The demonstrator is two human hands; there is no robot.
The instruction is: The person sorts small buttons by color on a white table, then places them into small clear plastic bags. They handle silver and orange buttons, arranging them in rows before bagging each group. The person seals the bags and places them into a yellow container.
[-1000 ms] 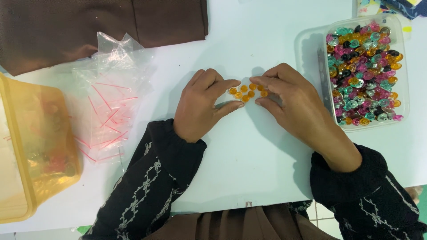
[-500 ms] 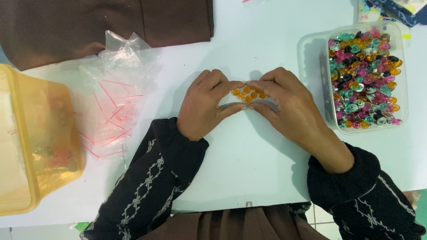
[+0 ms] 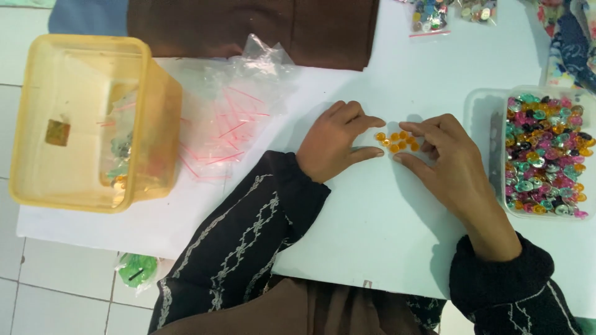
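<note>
orange beads (image 3: pixel 396 141) lie in a small cluster on the white table (image 3: pixel 372 236), between our two hands; the cluster's long axis runs left to right, from our left fingertips toward our right ones. our left hand (image 3: pixel 335 141) rests palm down just left of the cluster, index finger and thumb spread apart and bracketing its left end, touching or nearly touching the beads. our right hand (image 3: pixel 450 164) rests palm down on the other side, fingers loosely spread, their tips at the right end of the cluster; neither hand pinches or lifts anything.

just beyond the right hand stands a clear rectangular tub (image 3: pixel 490 118), long axis running away from us, filled with mixed beads in green, pink, orange and dark tones. beyond the left hand lies a heap of small clear bags (image 3: pixel 226 111) with red strips. farther left stands a translucent yellow box (image 3: pixel 87 121) with a small brown square label on its wall. brown cloth (image 3: pixel 261 28) lies at the far table edge, and small filled bags (image 3: pixel 434 15) of beads sit far ahead of the right hand. nothing lies between the hands and the cluster.
</note>
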